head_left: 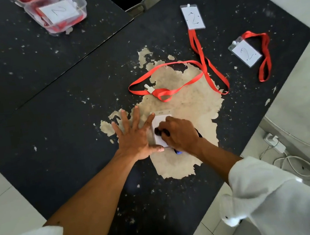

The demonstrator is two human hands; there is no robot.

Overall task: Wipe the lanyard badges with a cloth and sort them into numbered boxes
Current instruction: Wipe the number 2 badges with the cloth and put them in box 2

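On a scuffed black table (47,92), a badge (159,119) lies on the pale peeled patch (197,101), the left hand (135,138) pressing flat, fingers spread, at its edge, the right hand (180,133) curled round a dark cloth (160,131) on its face.

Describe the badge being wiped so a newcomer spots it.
On the black table, find the near side of the pale peeled patch. A clear plastic badge holder with a white card lies where the left hand and right hand meet; unlike the two badges marked 2, it has no red lanyard attached.
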